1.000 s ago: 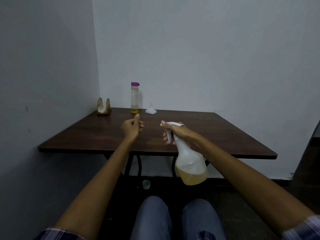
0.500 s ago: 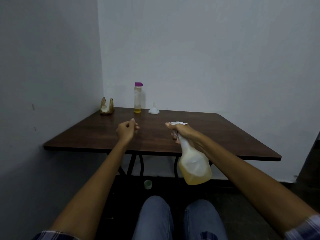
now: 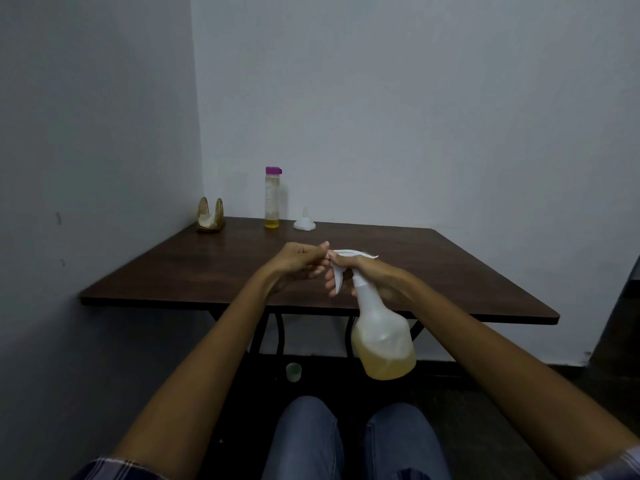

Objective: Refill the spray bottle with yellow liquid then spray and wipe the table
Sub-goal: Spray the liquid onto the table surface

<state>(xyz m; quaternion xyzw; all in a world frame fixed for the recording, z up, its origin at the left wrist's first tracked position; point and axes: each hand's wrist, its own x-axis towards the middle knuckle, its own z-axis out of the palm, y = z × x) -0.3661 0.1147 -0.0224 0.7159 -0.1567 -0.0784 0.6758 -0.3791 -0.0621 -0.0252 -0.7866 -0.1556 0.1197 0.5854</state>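
**Spray bottle held above the near table edge, both hands at its head**

The spray bottle is translucent white plastic with a bulbous body and a narrow neck, its bottom third filled with cloudy yellow liquid. It hangs upright in the air in front of the near edge of the table, the white trigger head level with the tabletop.

The right hand grips the neck, fingers curled round it and in front of the trigger lever. The left hand sits just beside it, its fingers bent inward and narrow, the fingertips touching the nozzle end of the head (whether they pinch it or only touch cannot be told).

The table is dark brown wood grain with a smooth, faintly glossy top on black metal legs. At its far edge stand a tall clear bottle with a purple cap and a little yellow liquid at the bottom, a small white funnel resting mouth down, and a ribbed golden napkin holder holding something white.
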